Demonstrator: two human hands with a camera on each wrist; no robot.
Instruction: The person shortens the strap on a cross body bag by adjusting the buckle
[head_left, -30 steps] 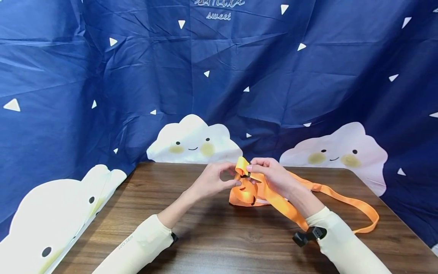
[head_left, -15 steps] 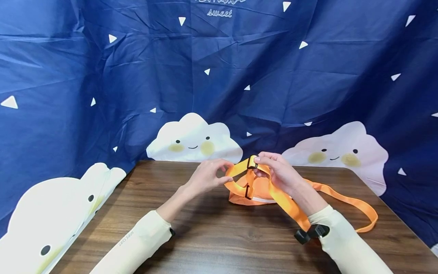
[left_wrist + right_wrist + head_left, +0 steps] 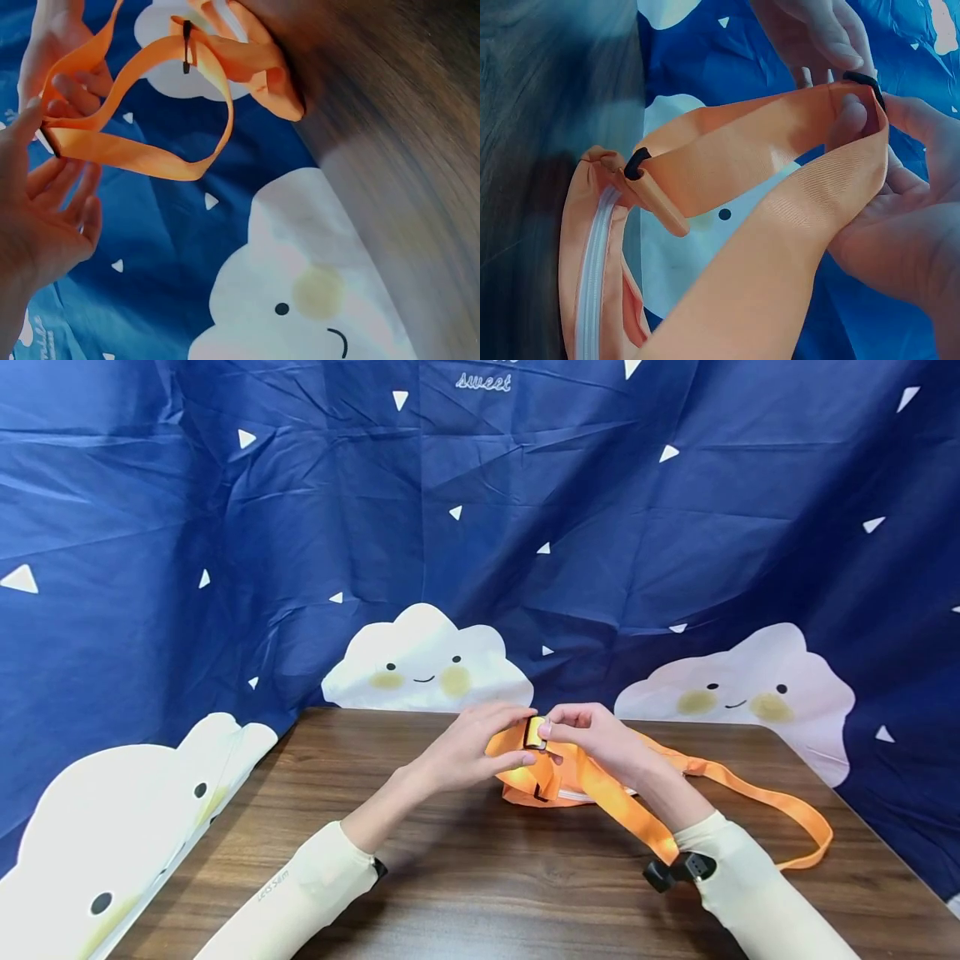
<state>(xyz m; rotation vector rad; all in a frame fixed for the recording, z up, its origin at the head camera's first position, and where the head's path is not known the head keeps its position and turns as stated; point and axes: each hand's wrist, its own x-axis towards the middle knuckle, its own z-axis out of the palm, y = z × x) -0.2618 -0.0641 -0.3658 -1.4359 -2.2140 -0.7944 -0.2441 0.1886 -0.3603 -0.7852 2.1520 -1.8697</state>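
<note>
An orange fabric bag (image 3: pixel 517 796) with a white zipper (image 3: pixel 592 270) lies on the table. Its orange strap (image 3: pixel 622 806) runs up to a black slider buckle (image 3: pixel 535 733) held above the bag. My left hand (image 3: pixel 476 747) pinches the buckle's edge between thumb and fingers. From the other side my right hand (image 3: pixel 603 742) pinches the strap at the buckle, thumb on the webbing. Between buckle and bag the strap forms a loop, seen in the left wrist view. A second black buckle (image 3: pixel 637 163) joins the strap near the bag's end.
The brown wooden table (image 3: pixel 465 877) spreads under both forearms. A loose length of strap (image 3: pixel 780 806) curves over its right side. Behind hangs a blue curtain (image 3: pixel 480 560) with printed white clouds and triangles.
The buckle first swung right and turned, then came back left. My left fingers have moved from the strap loop to the buckle. My right hand keeps its pinch on the strap.
</note>
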